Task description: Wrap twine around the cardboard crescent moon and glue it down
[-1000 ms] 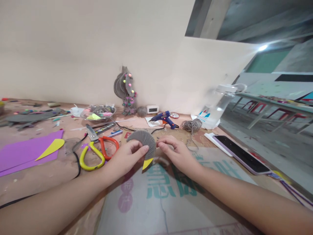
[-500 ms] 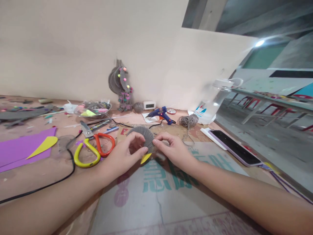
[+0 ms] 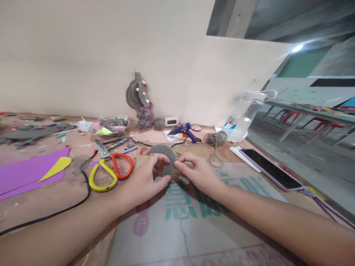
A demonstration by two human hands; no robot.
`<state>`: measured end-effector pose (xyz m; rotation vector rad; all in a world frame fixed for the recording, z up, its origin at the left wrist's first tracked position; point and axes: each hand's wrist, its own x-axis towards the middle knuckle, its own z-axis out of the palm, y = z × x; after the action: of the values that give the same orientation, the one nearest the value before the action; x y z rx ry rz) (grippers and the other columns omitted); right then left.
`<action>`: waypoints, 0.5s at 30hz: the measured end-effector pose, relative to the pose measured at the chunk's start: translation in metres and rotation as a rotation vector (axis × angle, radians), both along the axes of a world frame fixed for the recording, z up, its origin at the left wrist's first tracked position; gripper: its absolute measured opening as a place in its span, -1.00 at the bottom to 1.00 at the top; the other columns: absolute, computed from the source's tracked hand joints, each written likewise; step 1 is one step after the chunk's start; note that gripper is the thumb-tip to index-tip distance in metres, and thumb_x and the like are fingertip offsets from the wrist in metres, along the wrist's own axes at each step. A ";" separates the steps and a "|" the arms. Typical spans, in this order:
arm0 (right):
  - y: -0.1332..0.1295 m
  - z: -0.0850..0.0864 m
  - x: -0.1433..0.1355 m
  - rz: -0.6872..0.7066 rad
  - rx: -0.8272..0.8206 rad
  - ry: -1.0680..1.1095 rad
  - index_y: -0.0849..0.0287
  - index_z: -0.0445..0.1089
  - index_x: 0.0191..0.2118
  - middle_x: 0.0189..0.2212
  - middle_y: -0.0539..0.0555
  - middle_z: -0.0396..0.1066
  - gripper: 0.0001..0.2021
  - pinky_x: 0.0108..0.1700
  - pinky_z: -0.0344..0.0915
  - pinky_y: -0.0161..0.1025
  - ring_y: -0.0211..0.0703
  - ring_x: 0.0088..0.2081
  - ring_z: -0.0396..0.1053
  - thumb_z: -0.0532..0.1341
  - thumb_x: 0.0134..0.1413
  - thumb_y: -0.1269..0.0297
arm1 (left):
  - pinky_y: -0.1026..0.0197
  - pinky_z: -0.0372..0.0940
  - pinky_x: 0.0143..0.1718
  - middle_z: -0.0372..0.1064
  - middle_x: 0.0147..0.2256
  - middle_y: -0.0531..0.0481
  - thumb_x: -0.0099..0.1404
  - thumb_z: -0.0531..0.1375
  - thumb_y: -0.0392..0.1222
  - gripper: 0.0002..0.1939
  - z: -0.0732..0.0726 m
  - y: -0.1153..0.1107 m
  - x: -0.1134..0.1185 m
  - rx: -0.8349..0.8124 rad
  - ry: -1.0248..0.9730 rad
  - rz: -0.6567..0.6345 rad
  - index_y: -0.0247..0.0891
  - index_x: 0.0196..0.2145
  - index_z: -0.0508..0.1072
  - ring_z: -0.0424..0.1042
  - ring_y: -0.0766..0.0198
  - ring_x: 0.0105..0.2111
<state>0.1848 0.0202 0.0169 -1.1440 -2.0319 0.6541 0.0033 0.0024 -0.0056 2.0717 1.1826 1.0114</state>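
Note:
A crescent wrapped in grey yarn point(image 3: 167, 153) is held up over the cardboard in front of me. My left hand point(image 3: 151, 177) is closed around its inner curve, with the thumb at the lower end. At the crescent's right edge, the thumb and index finger of my right hand point(image 3: 194, 170) pinch grey yarn; the exact strand between them is too small to make out. Below the hands, a thin strand point(image 3: 183, 232) trails over the printed cardboard point(image 3: 222, 229). Beyond my right hand sits a loose ball of grey yarn point(image 3: 215, 138).
Scissors point(image 3: 104, 177) and purple sheets point(image 3: 30, 170) with a yellow cutout point(image 3: 57, 168) lie at left. Behind are a bowl point(image 3: 111, 127), a decorated hanging piece point(image 3: 138, 96), a small clock point(image 3: 171, 121) and a glue gun point(image 3: 185, 132). A bottle point(image 3: 241, 114) and phone point(image 3: 270, 169) are at right.
The yellow tip seen at the crescent's lower end is now out of sight. My left thumb has shifted down slightly. The whole view has moved a little, so things appear lower and farther right.

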 end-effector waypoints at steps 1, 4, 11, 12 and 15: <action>0.000 0.000 0.000 -0.001 0.000 -0.004 0.19 0.34 -0.51 -0.46 0.01 0.39 -0.82 -0.21 0.21 -0.26 -0.20 -0.32 0.34 0.12 0.07 0.29 | 0.24 0.23 -0.23 0.23 -0.29 0.04 0.13 0.15 -0.22 -0.70 0.000 0.000 0.000 -0.008 -0.011 -0.003 -0.18 -0.15 0.23 0.27 0.29 -0.27; 0.001 0.000 0.000 -0.003 -0.008 -0.008 0.20 0.34 -0.50 -0.45 0.02 0.40 -0.82 -0.20 0.21 -0.25 -0.20 -0.32 0.34 0.12 0.08 0.29 | 0.24 0.23 -0.24 0.24 -0.28 0.03 0.17 0.13 -0.15 -0.73 0.000 0.000 -0.001 -0.064 -0.078 -0.025 -0.17 -0.15 0.25 0.28 0.28 -0.27; 0.001 0.000 0.001 0.070 0.017 -0.037 0.20 0.36 -0.45 -0.44 0.03 0.40 -0.77 -0.22 0.22 -0.26 -0.19 -0.32 0.34 0.06 0.15 0.25 | 0.27 0.21 -0.28 0.29 -0.30 0.04 0.27 0.02 -0.15 -0.86 -0.003 0.006 -0.002 -0.144 -0.282 -0.021 -0.20 -0.25 0.30 0.31 0.30 -0.30; 0.001 0.000 0.001 0.085 0.023 -0.047 0.20 0.37 -0.43 -0.42 0.04 0.40 -0.76 -0.21 0.22 -0.25 -0.19 -0.30 0.34 0.04 0.16 0.25 | 0.27 0.20 -0.26 0.29 -0.31 0.04 0.26 0.03 -0.17 -0.88 -0.004 0.008 -0.002 -0.133 -0.306 -0.001 -0.20 -0.27 0.31 0.31 0.30 -0.30; 0.000 -0.001 0.002 0.108 0.032 -0.086 0.18 0.39 -0.34 -0.35 0.05 0.42 -0.84 -0.15 0.21 -0.22 -0.17 -0.24 0.33 0.09 0.13 0.28 | 0.26 0.20 -0.26 0.29 -0.35 0.05 0.23 0.05 -0.20 -0.90 -0.008 0.014 -0.002 -0.123 -0.387 0.052 -0.22 -0.30 0.31 0.31 0.30 -0.32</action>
<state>0.1868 0.0198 0.0160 -1.0665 -2.1813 0.6328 0.0010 0.0165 -0.0134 1.6620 1.0704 1.2612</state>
